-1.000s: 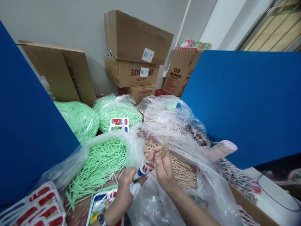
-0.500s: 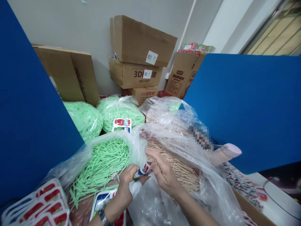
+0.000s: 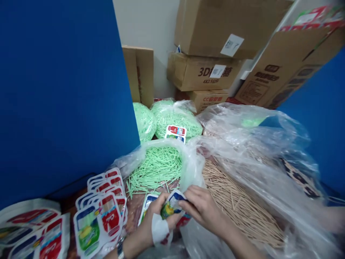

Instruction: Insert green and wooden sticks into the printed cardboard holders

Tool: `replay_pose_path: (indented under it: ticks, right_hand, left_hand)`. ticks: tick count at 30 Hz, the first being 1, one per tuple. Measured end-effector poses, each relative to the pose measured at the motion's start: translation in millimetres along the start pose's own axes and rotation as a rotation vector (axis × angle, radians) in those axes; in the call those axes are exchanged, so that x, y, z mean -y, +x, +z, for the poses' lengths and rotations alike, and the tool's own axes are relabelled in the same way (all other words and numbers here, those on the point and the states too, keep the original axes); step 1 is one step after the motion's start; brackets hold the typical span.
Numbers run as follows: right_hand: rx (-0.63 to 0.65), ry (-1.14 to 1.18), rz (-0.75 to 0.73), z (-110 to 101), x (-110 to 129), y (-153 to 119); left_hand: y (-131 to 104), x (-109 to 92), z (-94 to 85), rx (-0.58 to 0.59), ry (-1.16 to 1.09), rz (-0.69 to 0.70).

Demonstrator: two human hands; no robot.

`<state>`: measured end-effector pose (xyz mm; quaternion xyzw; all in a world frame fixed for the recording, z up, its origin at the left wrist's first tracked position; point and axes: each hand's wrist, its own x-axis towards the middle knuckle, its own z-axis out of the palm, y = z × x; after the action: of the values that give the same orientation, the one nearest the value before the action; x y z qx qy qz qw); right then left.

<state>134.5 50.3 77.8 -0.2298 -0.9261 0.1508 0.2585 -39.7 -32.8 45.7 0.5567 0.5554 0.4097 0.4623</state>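
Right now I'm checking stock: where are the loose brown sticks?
In the head view, the loose brown sticks lie right of centre, beside the right hand and to the right of the loose green sticks.

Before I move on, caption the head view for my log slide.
Left hand and right hand gripping a printed packet, with green sticks and brown sticks lying beyond.

The person's two bare hands close together, left hand (image 3: 161, 219) with fingers curled, a white wrap around part of it, a watch on the left wrist, right hand (image 3: 203, 208) with bent fingers pointing at the left one, both arms reaching up from below.
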Motion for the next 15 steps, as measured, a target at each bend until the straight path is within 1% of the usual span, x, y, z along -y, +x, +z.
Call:
replay_pose_path:
  ticks: [3,7,8,10,11,13,14,15]
  right_hand:
    - [0.009,0.026,-0.051,15.6,1.5,3.7]
    - [0.003,-0.002,-0.135,33.7,9.3,11.7]
    - [0.02,-0.018,-0.147,36.0,12.4,14.2]
    - [0.101,-0.025,-0.155,36.4,17.5,20.3]
    - [0.158,0.008,-0.157,34.9,18.3,24.0]
    - [0.283,0.18,-0.132,31.4,14.2,33.7]
    - [0.324,0.296,-0.092,31.1,9.1,39.8]
    - [0.335,0.393,-0.034,33.1,2.5,46.8]
  left_hand:
    - [-11.0,15.9,-14.5,-0.004,0.043,-0.08]
    - [-18.8,35.3,-27.3,0.008,0.138,-0.093]
    - [-20.1,38.6,-29.7,-0.004,0.148,-0.099]
    - [-22.9,43.4,-34.4,-0.054,0.154,-0.098]
    - [-24.4,45.0,-36.8,-0.091,0.16,-0.094]
    - [-28.1,46.7,-41.2,-0.157,0.176,-0.093]
    - [-30.3,47.1,-43.0,-0.177,0.18,-0.094]
    - [-32.6,47.1,-44.4,-0.184,0.181,-0.101]
